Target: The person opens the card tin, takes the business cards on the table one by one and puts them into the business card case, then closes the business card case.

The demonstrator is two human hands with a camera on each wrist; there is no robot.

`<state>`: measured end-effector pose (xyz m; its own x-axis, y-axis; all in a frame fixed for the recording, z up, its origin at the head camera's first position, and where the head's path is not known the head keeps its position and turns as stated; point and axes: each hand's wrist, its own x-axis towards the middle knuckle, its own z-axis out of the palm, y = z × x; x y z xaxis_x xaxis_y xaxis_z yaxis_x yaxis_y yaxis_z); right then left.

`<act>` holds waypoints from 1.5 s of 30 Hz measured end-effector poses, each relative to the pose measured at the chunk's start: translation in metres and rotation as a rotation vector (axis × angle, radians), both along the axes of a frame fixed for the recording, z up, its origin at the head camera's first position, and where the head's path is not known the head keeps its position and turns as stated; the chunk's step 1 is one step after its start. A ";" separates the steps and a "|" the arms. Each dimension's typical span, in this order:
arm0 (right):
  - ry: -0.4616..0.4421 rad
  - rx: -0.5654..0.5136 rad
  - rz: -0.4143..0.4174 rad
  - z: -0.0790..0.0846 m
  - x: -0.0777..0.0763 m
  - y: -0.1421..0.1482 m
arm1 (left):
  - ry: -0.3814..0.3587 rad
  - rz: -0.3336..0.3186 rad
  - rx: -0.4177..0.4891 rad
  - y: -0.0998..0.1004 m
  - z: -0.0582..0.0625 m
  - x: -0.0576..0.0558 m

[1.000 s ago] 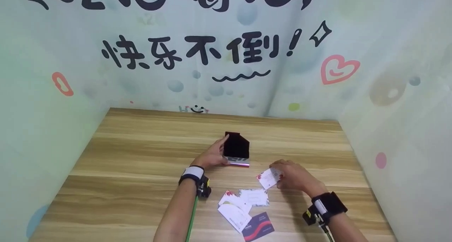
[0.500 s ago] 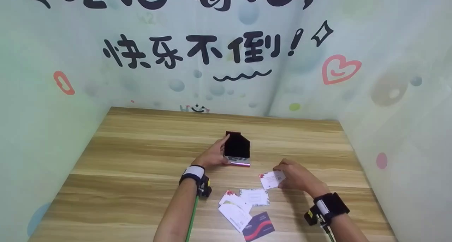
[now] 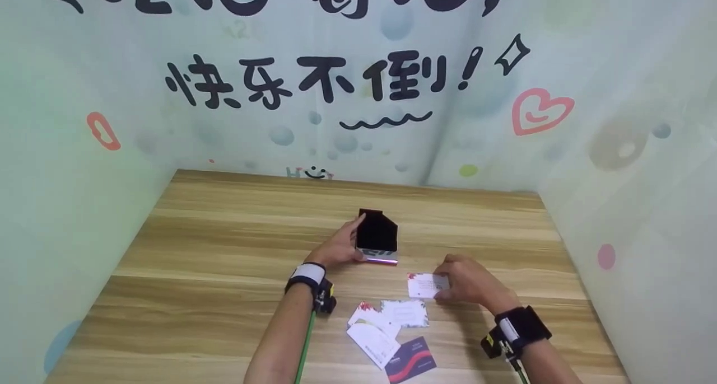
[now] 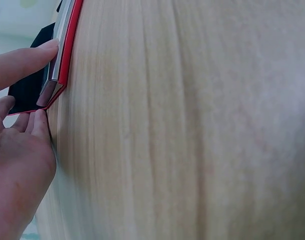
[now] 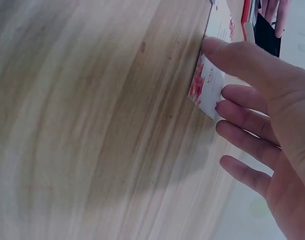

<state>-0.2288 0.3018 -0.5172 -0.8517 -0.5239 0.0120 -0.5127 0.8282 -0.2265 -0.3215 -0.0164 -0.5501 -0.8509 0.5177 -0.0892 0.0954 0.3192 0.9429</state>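
My left hand [image 3: 339, 246] grips the left side of a business card case [image 3: 377, 233], whose flap stands up with its black inner face showing. In the left wrist view the case [image 4: 68, 47] has a red edge, with the thumb at its front and the fingertips behind. My right hand [image 3: 468, 279] holds a white business card [image 3: 425, 285] with red flowers by its right end. In the right wrist view the thumb lies at one long edge of that card [image 5: 210, 80] and fingers at the other.
Nearer the front lie several loose cards: a white floral one [image 3: 404, 313], overlapping white ones [image 3: 374, 342], and a dark purple one with a red wave [image 3: 413, 361]. They rest on a wooden table [image 3: 213, 272] between printed cloth walls [image 3: 252, 137].
The white business card in my right hand has turned from tilted to nearly level with the table's front and shifted slightly left. My left hand and the case stay put.
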 end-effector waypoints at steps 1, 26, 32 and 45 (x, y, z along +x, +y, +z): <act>0.005 -0.005 -0.001 0.000 0.000 0.000 | 0.002 -0.001 0.001 0.000 0.000 0.000; 0.035 0.007 -0.056 -0.007 0.005 -0.005 | -0.019 0.001 0.005 -0.003 -0.001 0.001; 0.043 -0.016 -0.055 -0.007 0.005 -0.008 | 0.006 -0.004 -0.002 -0.001 0.001 0.001; 0.168 -0.068 -0.008 0.002 -0.005 -0.017 | -0.014 -0.010 0.013 -0.001 0.001 0.002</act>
<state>-0.2334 0.2846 -0.5154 -0.8390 -0.5101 0.1895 -0.5413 0.8182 -0.1938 -0.3198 -0.0175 -0.5488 -0.8446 0.5270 -0.0940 0.0851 0.3056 0.9484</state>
